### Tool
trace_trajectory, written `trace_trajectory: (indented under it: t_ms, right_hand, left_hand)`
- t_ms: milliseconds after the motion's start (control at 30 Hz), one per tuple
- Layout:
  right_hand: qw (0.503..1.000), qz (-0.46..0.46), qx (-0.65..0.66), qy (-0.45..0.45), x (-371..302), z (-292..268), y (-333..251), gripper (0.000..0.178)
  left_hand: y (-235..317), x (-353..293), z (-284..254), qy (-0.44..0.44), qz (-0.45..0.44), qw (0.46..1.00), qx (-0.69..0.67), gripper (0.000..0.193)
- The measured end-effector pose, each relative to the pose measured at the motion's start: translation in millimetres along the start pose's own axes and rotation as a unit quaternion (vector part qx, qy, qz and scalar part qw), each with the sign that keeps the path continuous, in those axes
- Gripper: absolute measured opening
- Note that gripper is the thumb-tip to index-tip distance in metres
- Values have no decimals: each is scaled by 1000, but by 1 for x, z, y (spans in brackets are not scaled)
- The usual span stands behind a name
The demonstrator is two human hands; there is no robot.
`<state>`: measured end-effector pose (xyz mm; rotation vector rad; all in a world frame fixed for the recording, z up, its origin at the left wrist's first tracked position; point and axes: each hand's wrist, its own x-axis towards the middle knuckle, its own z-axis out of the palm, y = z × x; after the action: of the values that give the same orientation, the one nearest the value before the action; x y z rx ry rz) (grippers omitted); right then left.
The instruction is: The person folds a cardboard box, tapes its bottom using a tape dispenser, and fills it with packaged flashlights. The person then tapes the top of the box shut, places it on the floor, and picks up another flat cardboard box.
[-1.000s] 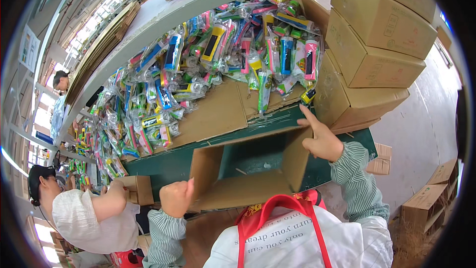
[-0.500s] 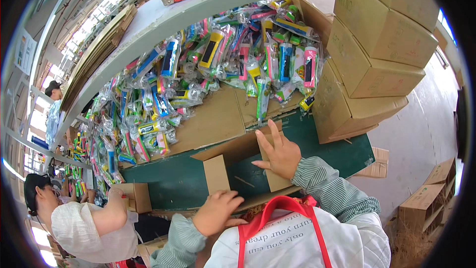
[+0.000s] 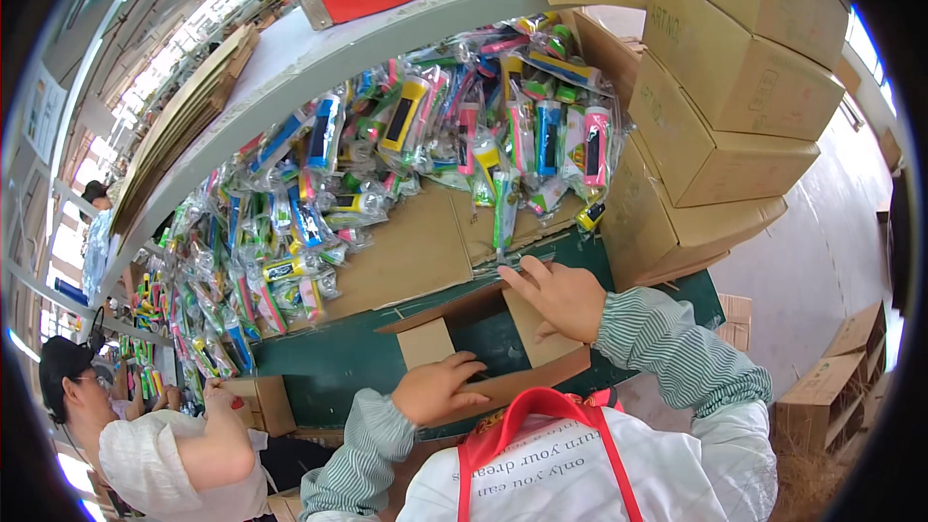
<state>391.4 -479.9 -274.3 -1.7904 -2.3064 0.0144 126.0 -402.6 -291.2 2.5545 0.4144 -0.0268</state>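
Head view: carton on green table above grey floor.

Bright, soft light; white glare at two o'clock; crinkled clear plastic bags glint at ten; outer edges bend.

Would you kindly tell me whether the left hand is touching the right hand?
Apart: the head view shows a plain gap between the left hand and the right hand, with part of the open carton visible there.

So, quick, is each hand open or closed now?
Left hand: open, at the left end of the cardboard box.
Right hand: open, at its right flap.
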Motion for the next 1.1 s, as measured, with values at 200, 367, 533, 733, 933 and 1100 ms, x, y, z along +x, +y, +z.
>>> trace_trajectory:
  t_ms: [200,367,533,733,933,1100]
  right_hand:
    - [999,43,11,31,0,21,-1,58]
    - [999,1,22,-35,-11,18,-9,19]
    - [998,21,32,-41,-29,4,-14,26]
    - [926,-48,-56,371,105,-148,-5,30]
    - [924,55,-169,339,257,-241,37,46]
    - [962,136,-171,166,299,-235,63,48]
  left_hand:
    - [19,10,15,17,-14,987,158,26]
    - [3,9,50,214,2,944,252,29]
    - [22,0,49,128,-56,961,238,57]
    - [-1,-12,81,93,-95,956,262,63]
    - [-7,-5,90,98,-67,944,308,56]
    - [-9,-4,92,124,-64,954,265,56]
